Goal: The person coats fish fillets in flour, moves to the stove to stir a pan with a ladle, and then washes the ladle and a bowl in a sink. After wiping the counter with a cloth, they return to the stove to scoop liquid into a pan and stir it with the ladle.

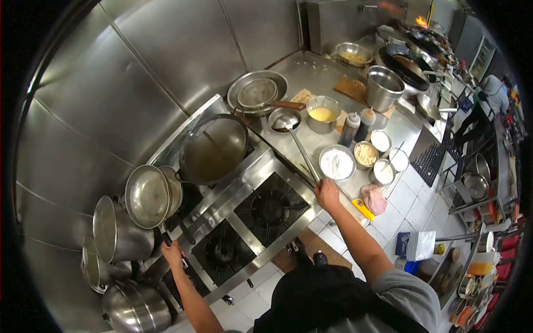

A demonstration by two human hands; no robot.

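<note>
My left hand (173, 253) is closed round the dark handle of a frying pan (147, 195), which is tilted up at the left of the stove beside another pan. My right hand (327, 194) grips the long handle of a ladle (302, 149). The ladle's bowl rests over a small metal pot at the counter's edge. Between the two hands lie black burner grates (271, 208). Behind them sits a dark wok (214, 152) with liquid in it. Near my right hand are a bowl of white powder (337, 162), a yellow-handled knife (362, 210) and a pink cloth (374, 200).
Large pots (127, 236) crowd the left wall. On the counter stand a pot of yellow liquid (323, 114), squeeze bottles (350, 129), a tall steel pot (384, 89) and a strainer (257, 93). A person (491, 94) works far right, near shelves.
</note>
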